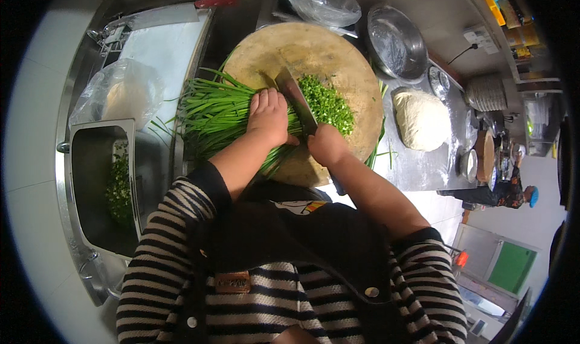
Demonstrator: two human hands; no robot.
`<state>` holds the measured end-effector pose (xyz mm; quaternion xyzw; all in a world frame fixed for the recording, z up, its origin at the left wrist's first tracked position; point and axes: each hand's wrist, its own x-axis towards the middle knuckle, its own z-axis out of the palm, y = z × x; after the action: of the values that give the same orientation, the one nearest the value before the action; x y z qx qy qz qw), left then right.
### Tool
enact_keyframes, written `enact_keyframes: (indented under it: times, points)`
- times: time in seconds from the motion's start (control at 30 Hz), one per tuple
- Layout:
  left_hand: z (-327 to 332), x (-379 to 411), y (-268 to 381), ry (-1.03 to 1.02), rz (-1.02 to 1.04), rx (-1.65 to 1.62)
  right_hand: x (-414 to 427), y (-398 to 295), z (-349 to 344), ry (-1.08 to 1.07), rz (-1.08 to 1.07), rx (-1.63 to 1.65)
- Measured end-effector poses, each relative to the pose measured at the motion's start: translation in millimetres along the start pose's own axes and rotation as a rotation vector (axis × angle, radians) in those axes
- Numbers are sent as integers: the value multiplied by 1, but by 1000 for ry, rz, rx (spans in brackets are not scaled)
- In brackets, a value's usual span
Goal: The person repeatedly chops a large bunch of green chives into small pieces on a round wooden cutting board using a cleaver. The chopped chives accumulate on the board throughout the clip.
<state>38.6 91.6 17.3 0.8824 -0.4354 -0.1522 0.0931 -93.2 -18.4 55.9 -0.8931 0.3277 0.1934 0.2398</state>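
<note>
My left hand presses down on a thick bundle of long green Chinese chives, its fingertips close to the blade. In my right hand is the handle of a cleaver, its broad blade standing on edge across the cut end of the bundle. A heap of finely chopped chives lies on the far side of the blade, to the right. Everything rests on a round wooden chopping block. The uncut leaves hang over the block's left edge.
Left stand a deep steel container holding chopped greens, a plastic bag, and a red-handled knife. Right are a large dough lump, a steel bowl and stacked plates. Another person is far right.
</note>
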Motion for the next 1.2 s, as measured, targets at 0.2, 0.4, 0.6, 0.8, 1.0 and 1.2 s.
enact_keyframes:
  times: [0.2,0.4,0.6,0.8,1.0,1.2]
  points:
    - [-8,-13,6,63,-39,50,1,23,-3,161,-119,73]
    - [-7,-11,4,19,-55,-4,-28,18,-15,62,-74,86]
    - [4,-12,-2,70,-37,-23,-19,7,-17,-29,-49,103]
    - [5,-5,-3,33,-42,52,22,-26,-10,-32,38,48]
    - [6,-6,-4,37,-51,20,3,-8,-23,-212,5,-30]
    - [10,-4,-3,48,-59,30,-2,7,8,96,-118,-28]
